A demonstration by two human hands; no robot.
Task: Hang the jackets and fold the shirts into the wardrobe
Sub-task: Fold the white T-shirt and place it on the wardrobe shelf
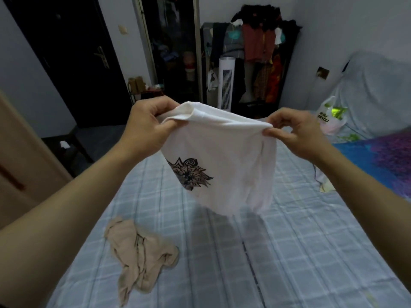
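The white shirt [222, 156] hangs in the air in front of you, above the bed [289, 252], held up by its top edge between your two hands. Your left hand [146, 125] grips the bunched hem or collar at the shirt's 10 o'clock corner, fingers curled round the cloth with the thumb on the near side. Your right hand [293, 130] pinches the opposite corner at 2 o'clock between thumb and fingertips. The cloth sags in a soft fold between the two grips and tapers downward, its lowest point hanging clear of the blue-and-white checked bedsheet and throwing a shadow on it. A dark, spiky line-drawn print [189, 174] sits on the shirt's lower left part; it carries no lettering that can be read.

At 7 o'clock from the shirt, a crumpled beige garment [138, 252] lies flat on the bed, well apart from the hanging cloth. At 3 o'clock, at the bed's right edge, lies a blue and purple patterned blanket [382, 165]. Beyond your right hand, a thin plastic bag [331, 118] rests against a covered piece of furniture; its print reads "BUSY FOR YOU" as far as the letters can be made out. At 12 o'clock, against the far wall, stands a dark open wardrobe [255, 52] with red, orange and dark clothes hanging inside and more heaped on top. A white tower fan [225, 83] stands just in front of it.
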